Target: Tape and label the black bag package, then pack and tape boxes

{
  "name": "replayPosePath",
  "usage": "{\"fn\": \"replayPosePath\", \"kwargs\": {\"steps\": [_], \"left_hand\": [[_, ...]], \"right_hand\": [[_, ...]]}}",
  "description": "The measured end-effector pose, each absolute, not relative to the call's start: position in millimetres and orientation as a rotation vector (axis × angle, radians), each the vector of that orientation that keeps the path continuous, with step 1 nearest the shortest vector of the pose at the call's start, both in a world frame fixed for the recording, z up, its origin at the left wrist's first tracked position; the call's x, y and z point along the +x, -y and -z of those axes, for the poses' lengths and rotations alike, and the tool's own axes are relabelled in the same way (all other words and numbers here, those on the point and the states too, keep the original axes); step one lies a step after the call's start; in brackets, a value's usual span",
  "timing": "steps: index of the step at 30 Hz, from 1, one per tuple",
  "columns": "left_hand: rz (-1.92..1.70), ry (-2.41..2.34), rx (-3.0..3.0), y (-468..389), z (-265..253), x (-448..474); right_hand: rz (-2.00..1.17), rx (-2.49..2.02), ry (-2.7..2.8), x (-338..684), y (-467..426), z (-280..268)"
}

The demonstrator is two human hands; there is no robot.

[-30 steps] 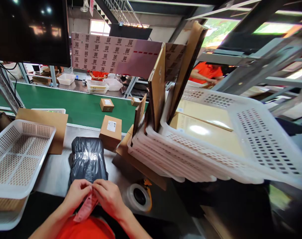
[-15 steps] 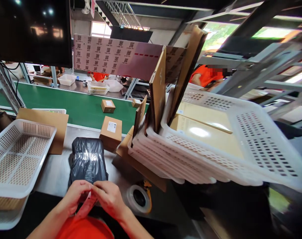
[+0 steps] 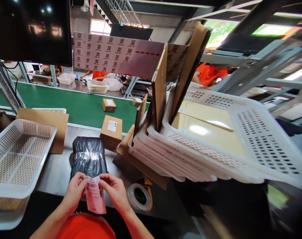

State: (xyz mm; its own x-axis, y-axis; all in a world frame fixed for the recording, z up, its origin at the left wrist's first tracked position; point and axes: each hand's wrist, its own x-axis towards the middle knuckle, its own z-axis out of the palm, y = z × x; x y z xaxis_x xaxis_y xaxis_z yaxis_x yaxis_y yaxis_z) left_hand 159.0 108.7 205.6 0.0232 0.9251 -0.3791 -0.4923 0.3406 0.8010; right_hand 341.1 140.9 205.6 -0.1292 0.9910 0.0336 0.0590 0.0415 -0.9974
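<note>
Pink paper (image 3: 96,199) hangs longways, its low end toward the red shirt (image 3: 86,229). Left hand (image 3: 75,192) and right hand (image 3: 116,192) pinch its top corners in their fingers, by the black parcel (image 3: 88,154) on the tabletop (image 3: 51,172).

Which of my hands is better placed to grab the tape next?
Your right hand, probably: it's beside the tape, while your left hand is farther, across the label. Both pinch the label, though.
</note>
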Motion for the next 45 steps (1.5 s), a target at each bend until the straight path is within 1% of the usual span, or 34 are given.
{"fn": "replayPosePath", "kwargs": {"steps": [2,5,9,11,17,22,25,30,40,42,45], "left_hand": [[-1.205,-1.058,0.617,-109.3,-205.9,156.5],[-1.229,-1.093,0.781,-111.5,-214.0,151.2],[-1.009,-1.142,1.044,-112.6,-226.5,149.2],[-0.96,-1.146,1.095,-111.7,-228.1,151.3],[-0.972,-1.144,1.128,-107.5,-220.5,156.7],[-0.961,-1.171,1.118,-107.2,-214.1,156.1],[-0.976,-1.176,1.11,-107.4,-210.8,156.1],[-0.984,-1.161,1.089,-107.2,-208.0,156.7],[-1.008,-1.182,0.997,-108.1,-205.9,159.9],[-1.015,-1.171,0.978,-107.0,-207.0,161.1],[-1.002,-1.145,0.97,-104.8,-210.9,162.3]], "right_hand": [[-1.324,-1.161,1.305,340.2,-139.1,-209.9],[-1.243,-1.178,1.414,341.4,-134.4,-218.0],[-1.057,-1.092,1.73,343.3,-128.9,-228.1],[-0.945,-1.012,1.834,343.3,-127.6,-230.8],[-0.616,-0.854,2.029,343.6,-127.5,-231.8],[-0.269,-0.735,2.151,342.7,-128.8,-232.5],[-0.159,-0.74,2.181,341.1,-129.2,-231.8],[-0.168,-0.753,2.199,339.5,-129.4,-229.4],[-0.08,-0.735,2.209,339.8,-127.7,-229.1],[-0.212,-0.755,2.186,339.5,-127.2,-226.9],[-0.581,-0.801,2.08,339.6,-126.9,-225.2]]}}
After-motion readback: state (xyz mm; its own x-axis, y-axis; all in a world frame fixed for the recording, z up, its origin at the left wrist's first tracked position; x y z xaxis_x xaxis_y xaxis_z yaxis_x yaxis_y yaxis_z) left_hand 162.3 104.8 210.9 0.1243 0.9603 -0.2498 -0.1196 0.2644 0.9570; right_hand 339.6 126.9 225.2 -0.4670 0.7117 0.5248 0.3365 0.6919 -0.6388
